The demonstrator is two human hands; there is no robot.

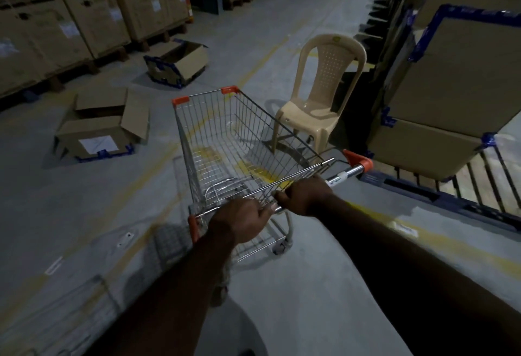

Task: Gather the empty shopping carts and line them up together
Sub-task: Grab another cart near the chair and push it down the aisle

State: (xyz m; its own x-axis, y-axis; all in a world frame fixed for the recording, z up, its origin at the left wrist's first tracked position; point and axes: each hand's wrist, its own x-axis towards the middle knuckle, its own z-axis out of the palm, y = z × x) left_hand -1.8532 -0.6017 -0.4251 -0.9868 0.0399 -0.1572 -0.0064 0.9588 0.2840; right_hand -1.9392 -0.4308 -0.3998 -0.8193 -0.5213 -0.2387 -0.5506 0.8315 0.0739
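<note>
Our left hand and right hand both grip the handle bar of the empty shopping cart, to steer it; cart stands mid-aisle, plastic chair just beside it.

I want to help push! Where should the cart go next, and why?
Probably roll it forward, steering slightly left. The left hand and right hand grip the handle of the empty cart. A chair stands close by its front right and a box lies on the floor to the left, so the gap between looks like the way through.
</note>
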